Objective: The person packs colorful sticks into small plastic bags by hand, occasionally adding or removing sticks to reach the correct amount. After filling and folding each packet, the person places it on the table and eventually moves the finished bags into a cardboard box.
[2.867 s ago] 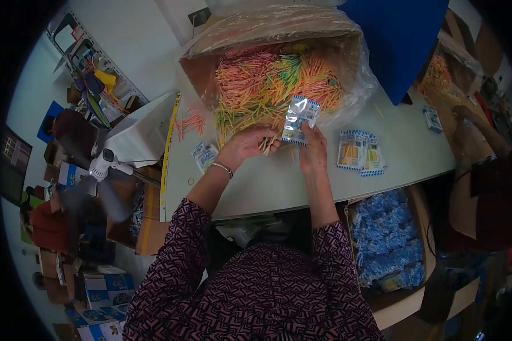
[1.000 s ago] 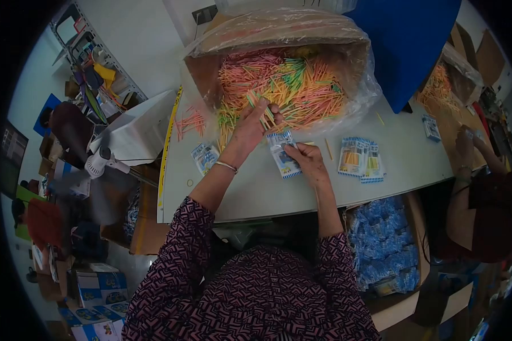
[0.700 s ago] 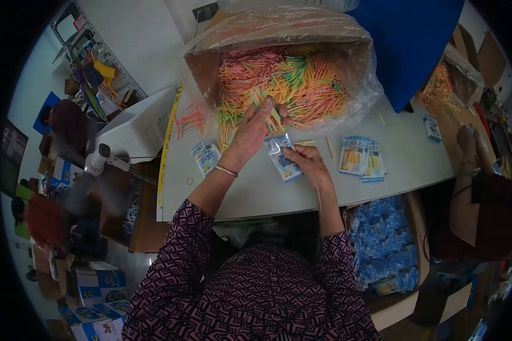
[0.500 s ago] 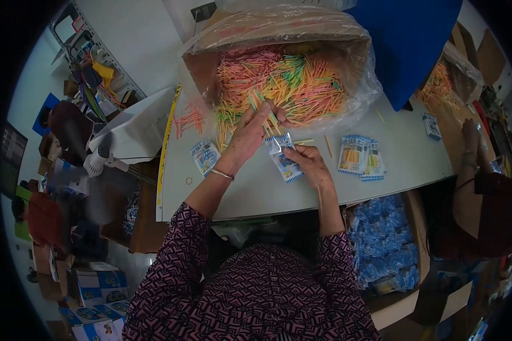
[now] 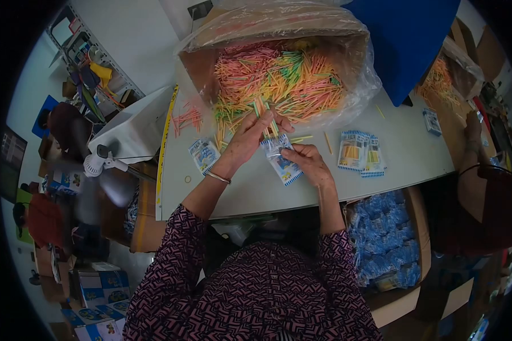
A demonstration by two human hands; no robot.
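Change: left hand (image 5: 246, 141) has come back out of the heap of coloured sticks (image 5: 293, 79) toward 6 o'clock. A second ago it lay spread in the heap; now it carries a bundle of sticks (image 5: 265, 115).
Change 2: printed pouch (image 5: 283, 163) was held up in the air about three seconds ago. Now it lies on the bench (image 5: 256, 196), top end lifted toward 12 o'clock.
Meaning: judged from this, picking is finished and the bundle's lower ends sit right at the pouch top. Whether any stick is inside yet, cannot tell.
Left hand: closed, thumb and fingers pinched round the bundle, sticks pointing to 12 o'clock. Bangle on the wrist.
Right hand: (image 5: 312, 165) at 3 o'clock of the pouch, fingertips clamped on its upper edge, rest of the hand lying over its right side.
Hands: close together, nearly touching at the pouch top.
Heap: in a lined carton (image 5: 267, 27) at 12 o'clock of the hands, plastic liner spilling onto the bench.
Filled pouches: (image 5: 360, 151) at 3 o'clock of the right hand, well apart.
Single pouch: (image 5: 203, 154) at 9 o'clock of the left wrist, near.
Loose sticks: (image 5: 186, 118) at 10 o'clock, on the bench edge.
Carton of blue pouches: (image 5: 387, 241) at 5 o'clock, below the bench.
Co-worker's arm: (image 5: 477, 133) far at 3 o'clock, away from all this.
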